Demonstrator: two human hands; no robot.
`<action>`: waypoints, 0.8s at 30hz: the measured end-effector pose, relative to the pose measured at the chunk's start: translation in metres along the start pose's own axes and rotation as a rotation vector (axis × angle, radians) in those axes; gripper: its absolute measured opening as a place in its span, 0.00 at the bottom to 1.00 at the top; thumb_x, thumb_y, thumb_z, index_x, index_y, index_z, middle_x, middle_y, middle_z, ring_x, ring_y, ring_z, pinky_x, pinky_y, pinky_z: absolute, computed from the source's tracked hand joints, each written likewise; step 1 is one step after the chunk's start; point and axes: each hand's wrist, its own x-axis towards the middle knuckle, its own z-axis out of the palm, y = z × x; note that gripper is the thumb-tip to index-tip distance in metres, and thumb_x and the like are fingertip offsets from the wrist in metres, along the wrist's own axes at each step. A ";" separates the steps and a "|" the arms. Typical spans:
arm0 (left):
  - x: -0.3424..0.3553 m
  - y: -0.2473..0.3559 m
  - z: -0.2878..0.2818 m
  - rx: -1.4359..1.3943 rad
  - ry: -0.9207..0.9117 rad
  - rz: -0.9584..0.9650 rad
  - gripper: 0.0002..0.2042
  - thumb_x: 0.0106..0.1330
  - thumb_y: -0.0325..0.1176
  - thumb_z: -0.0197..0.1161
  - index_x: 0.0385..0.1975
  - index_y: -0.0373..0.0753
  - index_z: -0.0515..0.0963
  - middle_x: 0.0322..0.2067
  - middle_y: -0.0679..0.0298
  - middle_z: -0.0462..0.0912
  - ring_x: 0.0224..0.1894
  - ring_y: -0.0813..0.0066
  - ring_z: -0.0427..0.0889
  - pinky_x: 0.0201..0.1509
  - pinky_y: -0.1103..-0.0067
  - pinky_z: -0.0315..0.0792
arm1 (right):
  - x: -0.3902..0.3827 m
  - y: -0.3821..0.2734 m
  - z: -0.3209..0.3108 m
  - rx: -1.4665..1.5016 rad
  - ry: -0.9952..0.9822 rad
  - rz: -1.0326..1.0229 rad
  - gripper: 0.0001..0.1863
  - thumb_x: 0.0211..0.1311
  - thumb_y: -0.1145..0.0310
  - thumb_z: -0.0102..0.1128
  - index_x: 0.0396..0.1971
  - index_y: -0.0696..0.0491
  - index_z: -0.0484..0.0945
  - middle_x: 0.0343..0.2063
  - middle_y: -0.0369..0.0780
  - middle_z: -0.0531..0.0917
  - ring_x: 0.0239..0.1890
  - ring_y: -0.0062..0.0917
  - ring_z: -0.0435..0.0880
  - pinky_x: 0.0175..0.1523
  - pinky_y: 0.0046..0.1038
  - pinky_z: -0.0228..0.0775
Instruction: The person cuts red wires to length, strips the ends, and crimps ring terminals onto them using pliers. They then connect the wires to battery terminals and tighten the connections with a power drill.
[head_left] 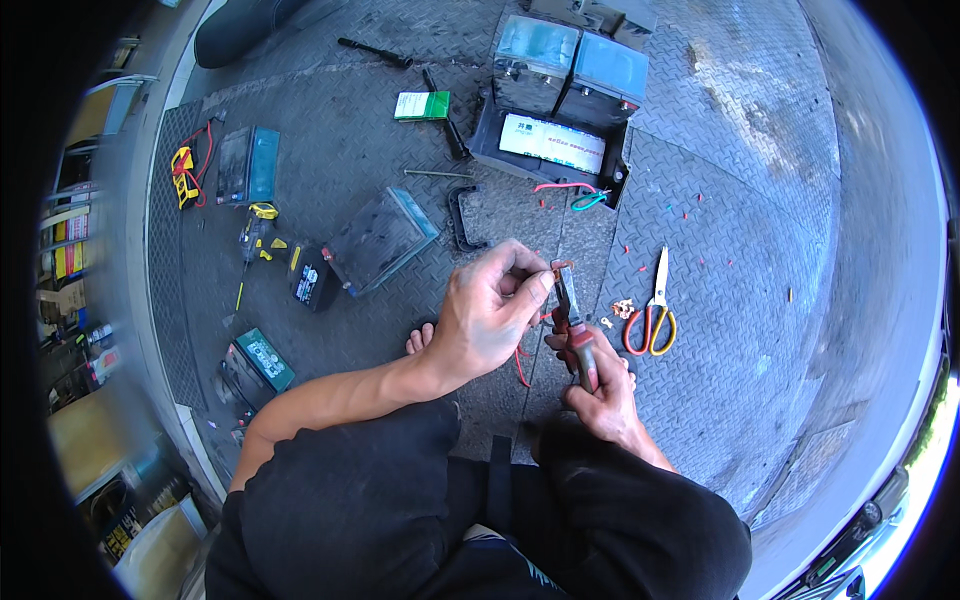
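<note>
My left hand (pixel 492 302) is closed, thumb and forefinger pinching a small copper-coloured piece (pixel 563 266) that looks like a wire terminal; its exact kind is too small to make out. My right hand (pixel 604 388) is wrapped round the red-and-grey handles of a pair of pliers (pixel 580 345). The jaws point away from me and meet the copper piece at my left fingertips. A thin red wire (pixel 522 370) hangs below my hands, partly hidden by them. To the right of the pliers lie scissors (pixel 658 305) with red and yellow handles, beside a little heap of copper terminals (pixel 623 308).
Large batteries (pixel 536 50) stand in a black tray (pixel 488 150) at the back. Another big battery (pixel 375 240) lies left of my hands. Farther left are a cordless drill (pixel 258 240), a yellow meter (pixel 183 178) and a green-topped battery (pixel 262 358). Red bits dot the metal floor (pixel 740 330).
</note>
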 end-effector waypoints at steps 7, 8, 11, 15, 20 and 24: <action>0.002 -0.001 0.004 0.044 -0.003 0.026 0.04 0.81 0.27 0.64 0.45 0.34 0.78 0.25 0.68 0.81 0.24 0.89 0.75 0.23 0.85 0.67 | 0.001 0.003 0.001 -0.007 0.025 0.032 0.32 0.46 0.86 0.52 0.58 0.64 0.80 0.58 0.49 0.80 0.62 0.41 0.82 0.71 0.37 0.70; 0.002 -0.002 0.004 0.041 -0.004 0.042 0.04 0.81 0.27 0.64 0.45 0.33 0.78 0.25 0.68 0.81 0.24 0.89 0.76 0.23 0.85 0.67 | 0.001 0.004 0.001 0.017 0.031 0.031 0.32 0.46 0.86 0.52 0.57 0.64 0.80 0.57 0.48 0.80 0.60 0.40 0.83 0.69 0.36 0.72; 0.002 -0.003 0.005 0.019 -0.007 0.078 0.04 0.81 0.26 0.64 0.46 0.32 0.79 0.24 0.67 0.81 0.23 0.88 0.76 0.23 0.84 0.68 | 0.000 0.005 0.001 0.060 0.044 0.052 0.30 0.47 0.87 0.51 0.56 0.64 0.79 0.54 0.47 0.80 0.55 0.38 0.84 0.64 0.34 0.75; 0.001 -0.005 0.003 0.009 -0.016 0.109 0.03 0.80 0.23 0.63 0.45 0.30 0.78 0.25 0.65 0.82 0.23 0.86 0.78 0.23 0.83 0.71 | 0.000 0.007 0.000 0.014 0.042 0.017 0.29 0.48 0.87 0.52 0.55 0.64 0.79 0.52 0.47 0.80 0.51 0.36 0.85 0.59 0.33 0.77; 0.000 -0.006 0.005 0.041 0.013 0.168 0.03 0.79 0.22 0.64 0.44 0.29 0.78 0.25 0.63 0.83 0.23 0.85 0.79 0.23 0.82 0.72 | 0.001 0.007 -0.002 -0.016 0.030 0.013 0.26 0.48 0.86 0.53 0.52 0.63 0.79 0.50 0.47 0.80 0.49 0.36 0.84 0.57 0.32 0.77; 0.001 -0.006 0.005 0.086 0.037 0.165 0.03 0.78 0.22 0.65 0.43 0.29 0.78 0.26 0.63 0.83 0.24 0.86 0.81 0.23 0.83 0.74 | 0.003 0.007 -0.003 -0.033 0.020 0.007 0.26 0.48 0.86 0.54 0.52 0.63 0.79 0.51 0.48 0.81 0.49 0.38 0.84 0.57 0.33 0.77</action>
